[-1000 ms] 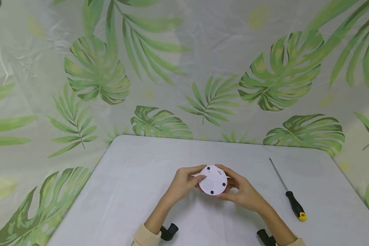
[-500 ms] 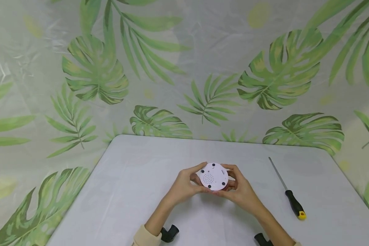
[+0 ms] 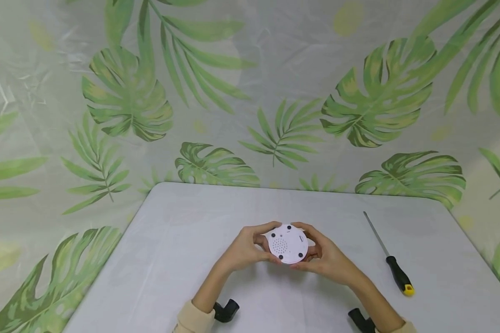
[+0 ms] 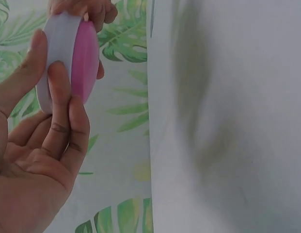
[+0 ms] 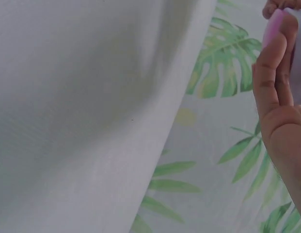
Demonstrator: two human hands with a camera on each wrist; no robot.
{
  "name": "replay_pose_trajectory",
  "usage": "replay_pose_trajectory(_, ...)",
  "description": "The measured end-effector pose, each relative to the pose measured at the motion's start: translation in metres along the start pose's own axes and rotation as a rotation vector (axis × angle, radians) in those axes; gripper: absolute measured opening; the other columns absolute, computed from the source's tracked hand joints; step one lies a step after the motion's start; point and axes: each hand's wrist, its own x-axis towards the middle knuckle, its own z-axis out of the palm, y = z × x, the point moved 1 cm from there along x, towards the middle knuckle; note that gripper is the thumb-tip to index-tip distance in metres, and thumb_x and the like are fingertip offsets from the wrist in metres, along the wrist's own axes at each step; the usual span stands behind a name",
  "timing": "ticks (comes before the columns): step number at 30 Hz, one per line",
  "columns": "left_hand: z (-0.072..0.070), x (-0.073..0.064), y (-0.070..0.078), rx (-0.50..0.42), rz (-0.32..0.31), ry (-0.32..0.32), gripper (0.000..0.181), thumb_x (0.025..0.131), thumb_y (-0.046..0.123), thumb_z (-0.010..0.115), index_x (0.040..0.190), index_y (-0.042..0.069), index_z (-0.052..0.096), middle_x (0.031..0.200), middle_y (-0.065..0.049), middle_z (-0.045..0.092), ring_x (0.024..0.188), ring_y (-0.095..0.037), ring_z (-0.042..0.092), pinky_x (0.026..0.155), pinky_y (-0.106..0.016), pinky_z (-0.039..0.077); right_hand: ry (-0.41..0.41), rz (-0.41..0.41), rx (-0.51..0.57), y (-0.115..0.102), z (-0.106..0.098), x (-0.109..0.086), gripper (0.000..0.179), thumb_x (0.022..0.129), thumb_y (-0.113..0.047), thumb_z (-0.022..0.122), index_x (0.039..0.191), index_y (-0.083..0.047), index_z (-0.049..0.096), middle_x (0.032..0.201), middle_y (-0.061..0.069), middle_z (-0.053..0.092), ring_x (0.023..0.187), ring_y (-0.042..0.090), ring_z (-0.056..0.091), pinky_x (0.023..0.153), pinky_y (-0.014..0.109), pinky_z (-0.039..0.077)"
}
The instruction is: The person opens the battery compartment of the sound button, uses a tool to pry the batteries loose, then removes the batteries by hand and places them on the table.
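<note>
My left grip (image 3: 246,247) pinches a round white-and-pink device (image 3: 291,244) at one edge between thumb and fingers, while my right grip (image 3: 332,261) pinches it at the opposite edge, and together they hold it raised above the white counter (image 3: 191,217). Its perforated, black-dotted white side faces up toward me, and a black-and-yellow screwdriver (image 3: 398,274) lies on the counter, well apart to the right.

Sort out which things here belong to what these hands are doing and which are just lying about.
In the job:
round white-and-pink device
left hand and right hand, both gripping it

Apparently just lying about:
screwdriver, untouched on the table
</note>
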Motion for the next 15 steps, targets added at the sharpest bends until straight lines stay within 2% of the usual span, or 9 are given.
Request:
replay_pose_trajectory(3,-0.003,0.001,0.000,0.004,0.000,-0.041,0.080,0.076,0.001,0.089,0.148,0.014,0.057,0.071,-0.016,0.072,0.079,-0.007,0.072,0.089,-0.021,0.046,-0.047,0.018,0.001,0.001,-0.001,0.001,0.098,0.083,-0.011,0.087,0.162,-0.013,0.029,0.146,0.028,0.044,0.082,0.017,0.073,0.071,0.025,0.064)
replay_pose_trajectory(6,-0.003,0.002,-0.003,-0.016,0.002,-0.044,0.081,0.077,-0.001,0.088,0.150,0.013,0.056,0.074,-0.018,0.072,0.080,-0.009,0.072,0.088,-0.021,0.050,-0.045,0.020,0.023,0.003,-0.001,0.001,0.099,0.082,-0.009,0.087,0.162,-0.014,0.030,0.143,0.030,0.045,0.084,0.019,0.075,0.073,0.027,0.065)
replay_pose_trajectory(8,0.000,0.003,-0.005,-0.026,0.015,-0.020,0.082,0.077,-0.001,0.089,0.151,0.010,0.054,0.078,-0.018,0.071,0.080,-0.010,0.071,0.090,-0.021,0.053,0.001,0.016,0.035,0.004,0.000,0.001,0.097,0.081,-0.007,0.088,0.160,-0.014,0.033,0.140,0.030,0.047,0.084,0.020,0.076,0.074,0.029,0.067)
replay_pose_trajectory(11,0.007,0.004,-0.008,-0.040,0.039,0.049,0.082,0.077,0.001,0.089,0.150,0.004,0.053,0.083,-0.015,0.070,0.081,-0.011,0.068,0.093,-0.021,0.056,0.101,0.030,0.047,0.005,0.005,0.001,0.094,0.078,-0.006,0.090,0.155,-0.015,0.037,0.135,0.029,0.050,0.085,0.021,0.078,0.075,0.030,0.067)
replay_pose_trajectory(15,0.014,0.004,-0.007,-0.043,0.053,0.134,0.082,0.076,0.002,0.091,0.149,0.004,0.054,0.085,-0.009,0.070,0.083,-0.015,0.069,0.096,-0.020,0.055,0.237,0.086,0.028,0.003,0.012,0.002,0.093,0.073,-0.012,0.095,0.148,-0.015,0.040,0.132,0.026,0.054,0.086,0.020,0.078,0.074,0.027,0.066)
